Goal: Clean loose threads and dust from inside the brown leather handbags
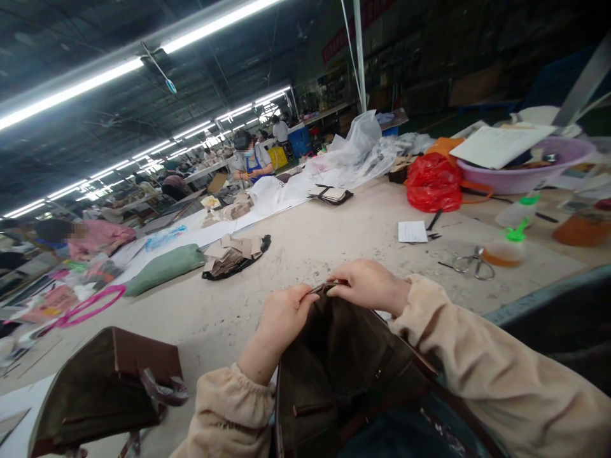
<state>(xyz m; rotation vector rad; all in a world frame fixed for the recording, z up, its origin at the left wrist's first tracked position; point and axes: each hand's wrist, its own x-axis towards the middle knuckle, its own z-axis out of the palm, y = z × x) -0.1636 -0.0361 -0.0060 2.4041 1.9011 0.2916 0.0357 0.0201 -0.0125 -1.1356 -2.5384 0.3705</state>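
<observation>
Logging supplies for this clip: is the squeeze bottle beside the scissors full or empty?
Partly full: the squeeze bottle shows orange liquid low down and a paler band above.

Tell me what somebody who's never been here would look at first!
Probably the shiny red plastic bag, over on the right of the table beside the purple basin. Then the big dark brown bag in front, its top edge pinched by the left hand and right hand. Up above, bright lights run in long lines.

Red plastic bag [433,182], purple basin [520,166], scissors [473,263], green cushion-like bundle [166,268]
</observation>
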